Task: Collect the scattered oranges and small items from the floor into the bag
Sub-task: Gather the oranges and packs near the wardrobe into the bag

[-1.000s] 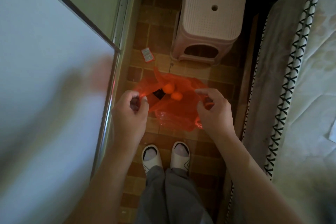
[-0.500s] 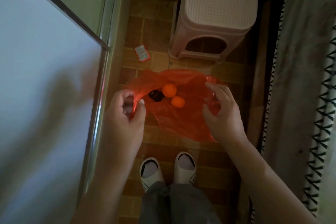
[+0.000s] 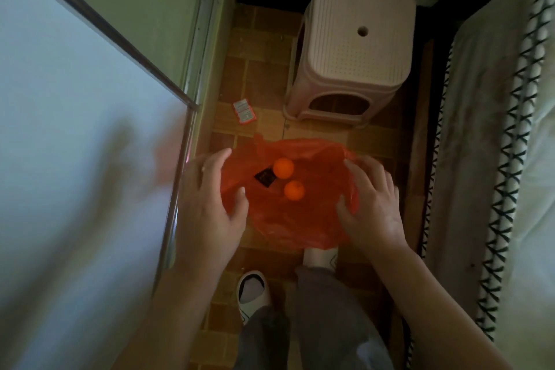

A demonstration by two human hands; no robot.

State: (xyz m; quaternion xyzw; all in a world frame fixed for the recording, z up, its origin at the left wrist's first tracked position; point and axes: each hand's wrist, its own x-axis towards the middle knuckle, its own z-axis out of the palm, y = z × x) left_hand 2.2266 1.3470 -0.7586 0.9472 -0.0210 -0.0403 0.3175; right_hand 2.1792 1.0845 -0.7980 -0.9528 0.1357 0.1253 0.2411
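Note:
A red plastic bag (image 3: 300, 219) hangs wide open between my hands above the tiled floor. Inside it lie two oranges, one (image 3: 283, 168) farther from me and one (image 3: 294, 190) nearer, beside a small dark packet (image 3: 265, 178). My left hand (image 3: 210, 204) holds the bag's left rim, thumb inside and fingers outside. My right hand (image 3: 372, 204) holds the right rim the same way. A small red-and-white packet (image 3: 244, 110) lies on the floor beyond the bag, near the door frame.
A pink plastic stool (image 3: 351, 63) stands on the floor ahead, right of the packet. A glass door with a metal frame (image 3: 177, 189) runs along the left. A bed with patterned bedding (image 3: 495, 159) fills the right. My slippered feet (image 3: 252, 288) stand below the bag.
Both hands shifted from pinching the bag's edges to spreading its mouth wider. The bag came closer, and my right foot stepped forward under it.

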